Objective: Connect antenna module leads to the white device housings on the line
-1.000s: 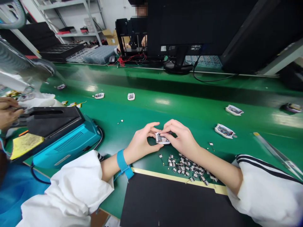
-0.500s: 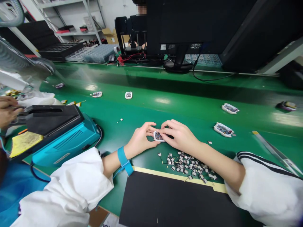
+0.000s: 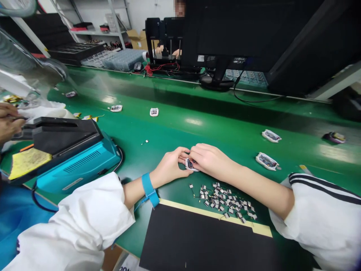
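White rounded housing (image 3: 192,165), one, with dark circuitry showing inside: at the centre of the frame, between your two hands, over the glossy green tabletop (image 3: 135,130).

Left hand (image 3: 170,165): yours, bare, with a blue wrist strap (image 3: 149,189); fingers and thumb closed about the housing, gripping it at its left side and lower edge.

Right hand (image 3: 207,157): yours, bare; fingers bent together over the right part of the housing and touching it. Whether they pinch anything, you cannot tell; the fingertips are partly hidden.

Loose stock: a pile of small grey-and-black rectangular parts with short leads (image 3: 225,200), just below your right forearm, near the yellow-edged black mat (image 3: 203,241) at lower centre. One small white part with a lead (image 3: 146,142) lies apart, left of your hands.

Similar white open units: two at upper left of centre (image 3: 154,111), two at right (image 3: 267,161).

Left of the frame: a turquoise-and-black machine (image 3: 80,163), and a worn yellow pad (image 3: 31,162) upon it. Far left edge: another person's hands (image 3: 9,122).
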The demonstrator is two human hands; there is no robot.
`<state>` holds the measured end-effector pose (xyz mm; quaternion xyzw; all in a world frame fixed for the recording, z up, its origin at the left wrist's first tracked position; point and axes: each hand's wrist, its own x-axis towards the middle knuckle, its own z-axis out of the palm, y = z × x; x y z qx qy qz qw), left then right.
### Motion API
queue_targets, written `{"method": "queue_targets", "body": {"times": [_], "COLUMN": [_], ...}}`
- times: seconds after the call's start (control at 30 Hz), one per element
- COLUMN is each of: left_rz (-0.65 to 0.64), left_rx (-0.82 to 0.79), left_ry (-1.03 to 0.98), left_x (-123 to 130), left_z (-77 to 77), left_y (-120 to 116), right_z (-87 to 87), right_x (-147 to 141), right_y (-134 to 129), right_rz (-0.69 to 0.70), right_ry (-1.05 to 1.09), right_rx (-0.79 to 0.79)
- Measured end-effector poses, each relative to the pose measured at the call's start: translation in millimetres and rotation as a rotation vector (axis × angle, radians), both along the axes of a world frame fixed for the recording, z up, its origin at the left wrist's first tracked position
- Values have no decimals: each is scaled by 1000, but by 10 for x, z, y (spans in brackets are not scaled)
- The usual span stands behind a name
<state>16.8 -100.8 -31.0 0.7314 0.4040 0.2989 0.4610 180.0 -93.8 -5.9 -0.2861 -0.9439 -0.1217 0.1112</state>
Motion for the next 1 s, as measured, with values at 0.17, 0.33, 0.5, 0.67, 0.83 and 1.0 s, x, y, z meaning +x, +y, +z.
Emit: {"method": "queue_targets", "body": {"times": [0.17,0.33,0.5,0.67,0.83,1.0], "left_rz": [-8,3,0,0,-3,-19], "left_rx": [13,29,55,62,76,34], "left_ry": [-19,-28,-18,8,-6,-76], "left_x": [0,2,2,-3,0,2], "left_z": [-18,-33,-41,-25,-36,-92], "left_y": [10,28,38,37,41,64], "right_z": [28,11,-1,8,25,236], "right_x": [8,33,31,15,-37,-15], "right_y": [25,16,-3,-1,-47,136], "right_rz": [-5,-26,-84,-39,52,100], "right_ry": [-62,9,41,-16,-143,-237], "right_rx": [-59,-144,-210,-124,2,-143]}}
